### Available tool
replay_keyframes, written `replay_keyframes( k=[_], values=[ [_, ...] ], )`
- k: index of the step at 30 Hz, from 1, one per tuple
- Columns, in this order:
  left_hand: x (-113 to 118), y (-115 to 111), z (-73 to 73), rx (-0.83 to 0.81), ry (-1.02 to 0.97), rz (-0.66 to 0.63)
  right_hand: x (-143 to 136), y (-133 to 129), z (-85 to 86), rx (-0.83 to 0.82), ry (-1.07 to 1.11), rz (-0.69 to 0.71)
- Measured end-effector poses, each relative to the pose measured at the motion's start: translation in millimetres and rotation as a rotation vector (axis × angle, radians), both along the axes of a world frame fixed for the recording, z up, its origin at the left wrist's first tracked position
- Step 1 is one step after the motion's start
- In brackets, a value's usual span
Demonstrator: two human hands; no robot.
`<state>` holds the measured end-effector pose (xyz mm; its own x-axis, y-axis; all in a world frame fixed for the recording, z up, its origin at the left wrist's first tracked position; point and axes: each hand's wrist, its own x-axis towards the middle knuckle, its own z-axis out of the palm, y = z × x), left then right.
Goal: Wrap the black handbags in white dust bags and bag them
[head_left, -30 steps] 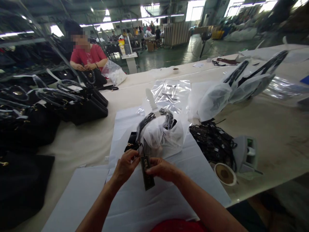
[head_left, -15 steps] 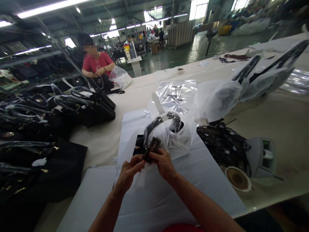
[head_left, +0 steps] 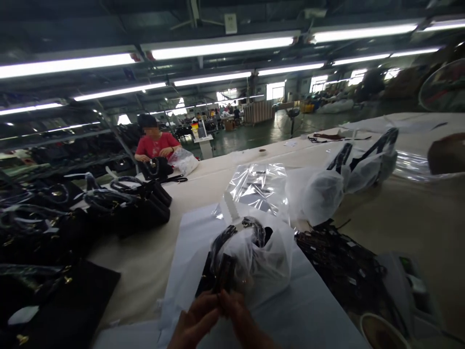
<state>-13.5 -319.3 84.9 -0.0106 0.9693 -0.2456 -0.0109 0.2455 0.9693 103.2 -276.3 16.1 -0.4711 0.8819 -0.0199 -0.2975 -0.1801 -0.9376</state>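
Note:
A black hang tag is pinched at its lower end between my two hands, in front of the wrapped bag; its gold lettering showed earlier and is too dark to read now. My left hand has thumb and fingers closed at the tag's left lower edge. Beside it, my right hand is closed on the same end, fingertips almost touching the left ones. Just beyond lies a black handbag in a white translucent wrapper, its film-covered handle arching up. Both hands are dim and partly blurred.
Black handbags crowd the left side. Dark corded tags are heaped at right, beside a grey device and a round tub. Clear plastic bags lie ahead. A co-worker in red handles a bag across the table.
My view has tilted upward, so table and hands sit lower in the picture. Both hands keep hold of the tag. A dark rounded shape has appeared at the right edge.

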Motion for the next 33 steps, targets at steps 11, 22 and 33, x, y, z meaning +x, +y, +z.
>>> replay_keyframes(
  k=[11, 22, 33],
  values=[
    [-8.7, 14.5, -5.0, -0.008, 0.199, -0.007, 16.8, 1.7, -13.4, 0.173, -0.177, 0.012],
    [-9.0, 19.3, -8.7, 0.079, 0.406, -0.027, 23.7, 0.7, -7.3, 0.43, -0.318, -0.109],
    [-28.3, -36.4, 7.2, -0.02, 0.641, 0.112, 32.1, 10.0, 10.5, 0.053, -0.13, -0.205]
  ],
)
